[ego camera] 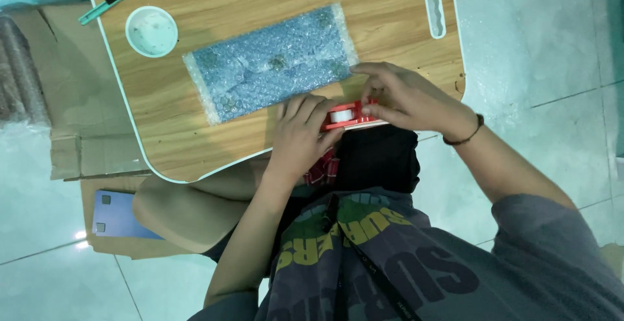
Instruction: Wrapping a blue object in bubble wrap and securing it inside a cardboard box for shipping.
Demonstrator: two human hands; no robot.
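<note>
Your left hand (pixel 300 133) clasped the red tape dispenser (pixel 346 115) at the counter's (pixel 195 139) lower edge, mid-frame — your right hand (pixel 398 96) pinched its front end. It looked light, rigid and smooth-sided; grip the body, not the tape.

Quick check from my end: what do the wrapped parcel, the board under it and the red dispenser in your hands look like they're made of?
Parcel: clear bubble wrap, probably plastic film, bubbles visible over a blue item. Board: wood-grain surface with a white edge band, likely laminate rather than solid wood. Tape dispenser, held by the left hand and right hand: glossy red, apparently moulded plastic, holding a white roll.
</note>
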